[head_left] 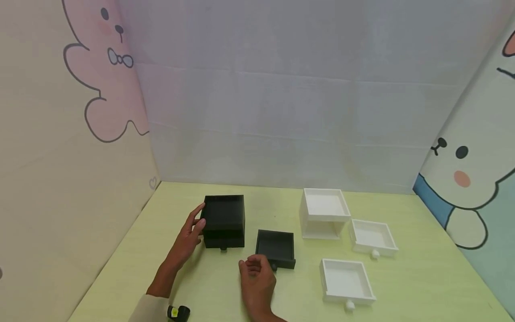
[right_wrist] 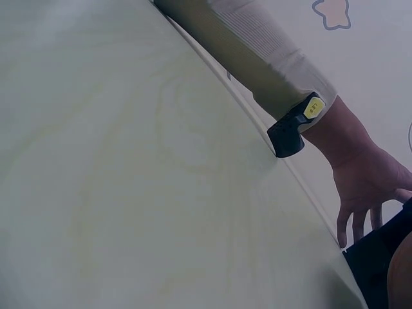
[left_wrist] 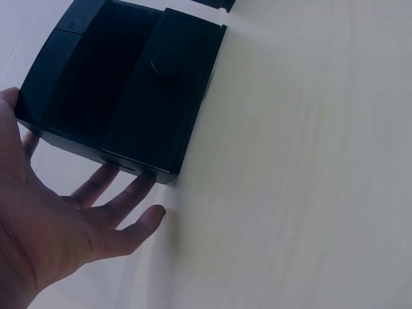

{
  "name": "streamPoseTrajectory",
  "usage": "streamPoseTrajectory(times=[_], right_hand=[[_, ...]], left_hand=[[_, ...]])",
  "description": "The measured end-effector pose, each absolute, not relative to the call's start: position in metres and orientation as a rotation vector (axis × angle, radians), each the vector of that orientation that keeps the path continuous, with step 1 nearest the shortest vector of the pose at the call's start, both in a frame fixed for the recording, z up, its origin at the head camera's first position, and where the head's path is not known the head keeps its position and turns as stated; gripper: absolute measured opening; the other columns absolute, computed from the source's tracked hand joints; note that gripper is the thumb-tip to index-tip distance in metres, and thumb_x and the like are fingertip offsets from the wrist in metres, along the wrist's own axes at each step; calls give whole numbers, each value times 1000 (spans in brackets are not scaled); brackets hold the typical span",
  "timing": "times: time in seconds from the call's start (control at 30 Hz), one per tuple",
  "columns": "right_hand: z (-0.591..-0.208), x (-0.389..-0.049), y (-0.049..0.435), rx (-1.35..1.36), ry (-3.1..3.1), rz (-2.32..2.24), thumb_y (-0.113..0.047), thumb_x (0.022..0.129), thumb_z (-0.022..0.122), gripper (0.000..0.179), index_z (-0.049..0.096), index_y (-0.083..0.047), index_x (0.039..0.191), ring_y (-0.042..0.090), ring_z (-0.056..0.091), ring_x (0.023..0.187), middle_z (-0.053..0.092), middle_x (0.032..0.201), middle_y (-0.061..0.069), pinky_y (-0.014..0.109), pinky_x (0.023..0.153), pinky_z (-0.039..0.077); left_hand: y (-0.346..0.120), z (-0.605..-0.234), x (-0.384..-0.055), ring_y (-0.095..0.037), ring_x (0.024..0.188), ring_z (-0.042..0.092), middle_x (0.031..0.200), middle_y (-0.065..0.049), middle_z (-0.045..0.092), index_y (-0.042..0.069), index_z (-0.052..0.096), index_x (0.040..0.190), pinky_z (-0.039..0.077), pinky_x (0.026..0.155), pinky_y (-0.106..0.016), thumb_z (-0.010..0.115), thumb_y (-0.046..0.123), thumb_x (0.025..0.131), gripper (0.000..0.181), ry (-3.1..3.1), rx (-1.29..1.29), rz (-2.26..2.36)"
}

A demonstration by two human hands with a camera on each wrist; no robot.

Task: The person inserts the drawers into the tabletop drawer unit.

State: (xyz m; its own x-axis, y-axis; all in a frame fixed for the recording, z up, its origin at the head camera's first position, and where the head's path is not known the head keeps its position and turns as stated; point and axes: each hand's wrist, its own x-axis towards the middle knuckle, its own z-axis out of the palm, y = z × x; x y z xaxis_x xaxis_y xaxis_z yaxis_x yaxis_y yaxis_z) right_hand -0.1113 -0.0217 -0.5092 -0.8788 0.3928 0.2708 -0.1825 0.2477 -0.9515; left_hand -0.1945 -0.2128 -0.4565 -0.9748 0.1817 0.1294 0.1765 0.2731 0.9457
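A black drawer box [head_left: 224, 213] stands on the table, left of centre. In the left wrist view its front has a dark open slot beside a fitted drawer [left_wrist: 151, 116] with a round knob. My left hand [head_left: 188, 239] rests spread fingers against the box's left side, thumb near its top edge. A separate black drawer [head_left: 276, 246] lies to the right of the box, knob towards me. My right hand [head_left: 259, 284] hovers just in front of that drawer, left of its knob, with fingers loosely curled and nothing visible in them.
On the right stands a white drawer box [head_left: 326, 203] with an open front. Two white drawers, one behind [head_left: 373, 235] and one nearer [head_left: 347, 278], lie beside and in front of it. Cartoon-printed walls [head_left: 80, 179] border the pale yellow table [head_left: 422, 277].
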Motion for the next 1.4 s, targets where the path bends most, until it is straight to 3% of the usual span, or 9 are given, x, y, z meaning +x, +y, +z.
streamPoseTrajectory(times=[0.77,1.07,1.4], right_hand=[[-509,-112,-13,-238,-2044,1651,-11,81,74,17,59,-5,88,9,61,70,61,79,-2,24,62,50],[-509,-111,-11,-243,-2053,1673,-12,82,73,17,59,-5,88,9,61,69,61,78,-2,24,61,50],[-509,-107,-6,-343,-2048,1660,-8,78,76,17,60,-11,85,7,61,66,62,75,-5,24,59,51]], left_hand=[[-212,-454,-194,-42,127,33,141,-22,30,22,21,150,35,89,-65,38,31,102,52,2499,360,1859],[-214,-455,-195,-39,119,40,135,-22,35,25,20,150,37,89,-62,38,32,102,51,2512,355,1845],[-213,-454,-194,-41,122,39,138,-22,34,26,20,150,37,90,-62,38,34,102,51,2519,339,1834]])
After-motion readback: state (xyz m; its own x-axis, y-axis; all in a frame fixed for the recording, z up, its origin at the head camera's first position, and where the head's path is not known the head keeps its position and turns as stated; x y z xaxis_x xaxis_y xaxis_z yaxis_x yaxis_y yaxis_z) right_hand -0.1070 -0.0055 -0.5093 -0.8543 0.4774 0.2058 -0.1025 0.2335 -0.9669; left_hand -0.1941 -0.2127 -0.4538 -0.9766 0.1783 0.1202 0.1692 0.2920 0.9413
